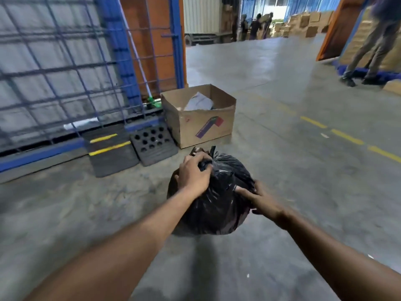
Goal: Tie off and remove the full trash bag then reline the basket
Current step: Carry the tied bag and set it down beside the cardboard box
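Black plastic trash bag (pixel 219 205), full and bulging, sits on the grey concrete floor (pixel 293 170) at lower centre of frame. Left hand (pixel 194 173) is closed around the bunched neck at the bag's top. Right hand (pixel 259 198) is flat against the bag's right side, fingers spread, pressing rather than gripping. Open brown cardboard box (pixel 199 118) with crumpled white paper inside stands just above the bag in frame, apart from it. Two black rubber ramps (pixel 132 146), one with yellow stripes, one perforated, lie left of the box against a blue wire-mesh cage (pixel 65 68) filling the upper left. Yellow dashed floor line (pixel 347 136) runs at right. People and stacked cartons (pixel 303 23) at top, blurred.
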`<action>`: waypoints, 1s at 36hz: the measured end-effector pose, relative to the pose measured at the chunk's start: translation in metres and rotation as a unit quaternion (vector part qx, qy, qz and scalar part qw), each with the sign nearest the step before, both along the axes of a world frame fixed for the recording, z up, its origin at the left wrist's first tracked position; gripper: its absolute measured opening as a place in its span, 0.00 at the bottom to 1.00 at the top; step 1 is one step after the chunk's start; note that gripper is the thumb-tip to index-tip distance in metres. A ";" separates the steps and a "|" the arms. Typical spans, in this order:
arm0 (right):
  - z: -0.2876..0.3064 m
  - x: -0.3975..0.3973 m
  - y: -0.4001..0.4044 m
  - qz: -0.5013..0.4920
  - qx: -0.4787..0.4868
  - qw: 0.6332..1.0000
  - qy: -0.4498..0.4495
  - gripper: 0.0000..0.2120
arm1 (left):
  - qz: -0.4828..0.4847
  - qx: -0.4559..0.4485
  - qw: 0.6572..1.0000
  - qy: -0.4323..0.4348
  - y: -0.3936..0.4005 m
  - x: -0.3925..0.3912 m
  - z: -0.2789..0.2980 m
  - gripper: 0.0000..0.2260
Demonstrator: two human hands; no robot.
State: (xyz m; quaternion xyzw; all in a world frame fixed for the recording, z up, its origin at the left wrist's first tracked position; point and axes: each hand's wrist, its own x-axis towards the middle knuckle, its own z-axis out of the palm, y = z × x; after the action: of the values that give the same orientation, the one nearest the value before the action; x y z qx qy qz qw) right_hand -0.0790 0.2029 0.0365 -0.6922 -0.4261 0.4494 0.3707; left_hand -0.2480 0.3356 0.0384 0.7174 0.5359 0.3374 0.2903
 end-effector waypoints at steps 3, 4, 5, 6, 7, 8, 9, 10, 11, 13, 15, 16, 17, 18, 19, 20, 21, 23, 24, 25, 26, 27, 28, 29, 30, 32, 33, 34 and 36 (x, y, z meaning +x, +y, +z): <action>0.002 -0.011 0.038 0.019 -0.023 0.999 -0.041 0.51 | 0.009 -0.007 1.000 -0.008 0.029 -0.021 0.004 0.08; 0.006 -0.016 0.049 0.025 -0.027 0.998 -0.050 0.51 | 0.014 -0.013 1.000 -0.011 0.038 -0.026 0.006 0.06; 0.009 -0.020 0.060 0.033 -0.025 0.998 -0.054 0.50 | 0.020 -0.016 1.000 -0.014 0.047 -0.031 0.007 0.05; 0.010 -0.023 0.072 0.043 -0.021 0.997 -0.054 0.49 | 0.025 -0.018 0.999 -0.017 0.056 -0.034 0.008 0.05; 0.012 -0.025 0.084 0.054 -0.018 0.997 -0.050 0.48 | 0.029 -0.018 0.999 -0.020 0.067 -0.038 0.007 0.04; 0.012 -0.026 0.095 0.059 -0.021 0.997 -0.047 0.48 | 0.032 -0.021 0.999 -0.023 0.074 -0.039 0.008 0.05; 0.012 -0.028 0.111 0.069 -0.026 0.996 -0.051 0.50 | 0.042 -0.023 0.998 -0.028 0.086 -0.043 0.007 0.05; 0.010 -0.028 0.126 0.080 -0.031 0.995 -0.061 0.54 | 0.052 -0.026 0.998 -0.031 0.096 -0.045 0.007 0.06; 0.005 -0.028 0.144 0.089 -0.036 0.993 -0.068 0.58 | 0.065 -0.027 0.997 -0.030 0.107 -0.048 0.006 0.06; -0.010 -0.026 0.182 0.107 -0.034 0.992 -0.065 0.61 | 0.087 -0.029 0.995 -0.030 0.133 -0.056 0.002 0.06; -0.029 -0.024 0.220 0.124 -0.023 0.991 -0.049 0.59 | 0.103 -0.031 0.994 -0.032 0.160 -0.064 -0.005 0.05; -0.043 -0.023 0.244 0.133 -0.018 0.990 -0.037 0.58 | 0.109 -0.031 0.993 -0.028 0.178 -0.067 -0.011 0.05; -0.043 -0.028 0.254 0.129 -0.008 0.991 -0.034 0.57 | 0.108 -0.029 0.993 -0.029 0.189 -0.070 -0.012 0.05; -0.046 -0.033 0.268 0.129 -0.003 0.991 -0.027 0.57 | 0.107 -0.029 0.993 -0.029 0.202 -0.073 -0.016 0.06; -0.049 -0.037 0.282 0.132 -0.001 0.991 -0.019 0.56 | 0.108 -0.025 0.993 -0.030 0.216 -0.074 -0.019 0.08; -0.053 -0.041 0.295 0.132 0.000 0.991 -0.007 0.56 | 0.105 -0.021 0.994 -0.030 0.232 -0.075 -0.023 0.10; -0.058 -0.044 0.307 0.130 0.001 0.992 0.003 0.55 | 0.107 -0.015 0.994 -0.028 0.245 -0.077 -0.027 0.10; -0.072 -0.049 0.330 0.121 0.009 0.993 0.005 0.51 | 0.113 -0.010 0.994 -0.007 0.265 -0.082 -0.038 0.09; -0.083 -0.050 0.339 0.115 0.013 0.993 -0.005 0.51 | 0.117 -0.007 0.993 0.010 0.273 -0.083 -0.045 0.07; -0.099 -0.052 0.350 0.106 0.021 0.994 -0.019 0.52 | 0.128 -0.005 0.991 0.030 0.281 -0.084 -0.055 0.05; -0.109 -0.054 0.355 0.099 0.019 0.994 -0.043 0.53 | 0.140 -0.006 0.989 0.050 0.283 -0.086 -0.061 0.04; -0.122 -0.059 0.359 0.105 0.012 0.993 -0.058 0.54 | 0.154 -0.016 0.985 0.070 0.285 -0.087 -0.072 0.08; -0.130 -0.064 0.359 0.119 -0.001 0.990 -0.077 0.52 | 0.164 -0.037 0.982 0.085 0.285 -0.087 -0.081 0.12; -0.138 -0.069 0.359 0.138 -0.013 0.985 -0.101 0.51 | 0.162 -0.062 0.980 0.096 0.286 -0.088 -0.089 0.16; -0.143 -0.072 0.357 0.154 -0.022 0.979 -0.128 0.48 | 0.152 -0.087 0.979 0.103 0.285 -0.087 -0.097 0.19; -0.151 -0.075 0.357 0.160 -0.022 0.973 -0.163 0.45 | 0.127 -0.115 0.980 0.102 0.283 -0.090 -0.106 0.23; -0.155 -0.074 0.359 0.158 -0.019 0.973 -0.168 0.44 | 0.118 -0.119 0.981 0.094 0.283 -0.091 -0.108 0.24; -0.154 -0.073 0.360 0.155 -0.013 0.973 -0.173 0.44 | 0.114 -0.120 0.983 0.084 0.282 -0.092 -0.107 0.25; -0.151 -0.070 0.361 0.152 -0.008 0.973 -0.175 0.42 | 0.110 -0.107 0.985 0.075 0.282 -0.095 -0.104 0.26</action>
State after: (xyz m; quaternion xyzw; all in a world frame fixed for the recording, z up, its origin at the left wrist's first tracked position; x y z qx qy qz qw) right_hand -0.1488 0.5638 -0.1146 -0.6903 -0.5806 0.3759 0.2123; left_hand -0.3427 0.6172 -0.0660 0.6420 0.6650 0.2530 0.2855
